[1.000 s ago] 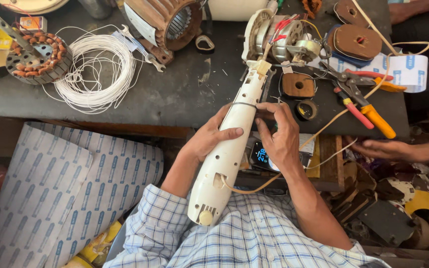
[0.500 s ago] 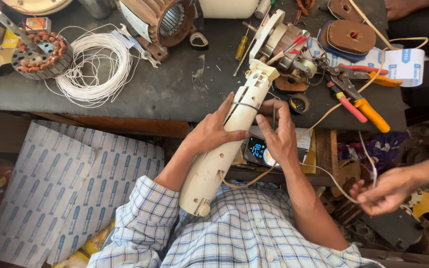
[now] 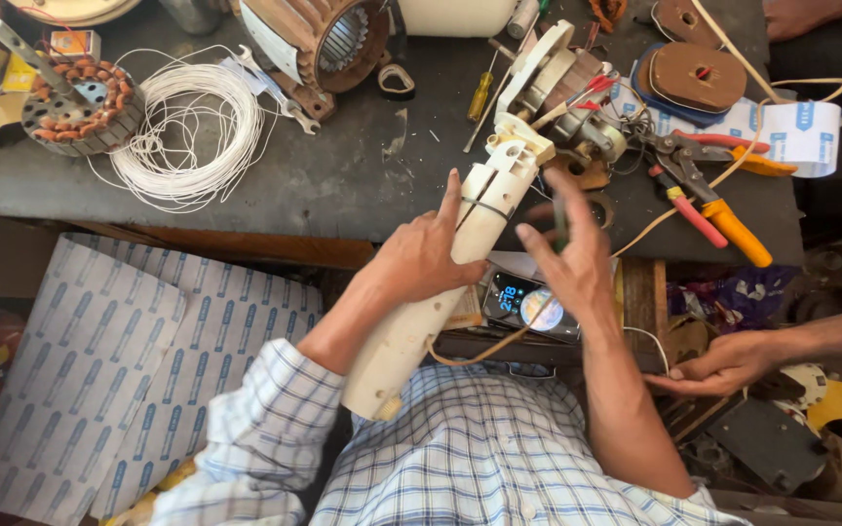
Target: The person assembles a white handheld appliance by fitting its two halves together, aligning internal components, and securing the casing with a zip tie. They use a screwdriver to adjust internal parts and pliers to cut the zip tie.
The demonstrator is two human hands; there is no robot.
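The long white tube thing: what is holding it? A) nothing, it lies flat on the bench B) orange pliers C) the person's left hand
C: the left hand wraps its fingers around the long white tube, which slants up off the dark bench, while the orange-handled pliers lie apart on the bench.

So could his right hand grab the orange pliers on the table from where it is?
Probably yes. The right hand is raised beside the white tube, and the orange pliers lie just to its right on the table. Only a thin cord crosses between them, and the hand seems to hold something small already.
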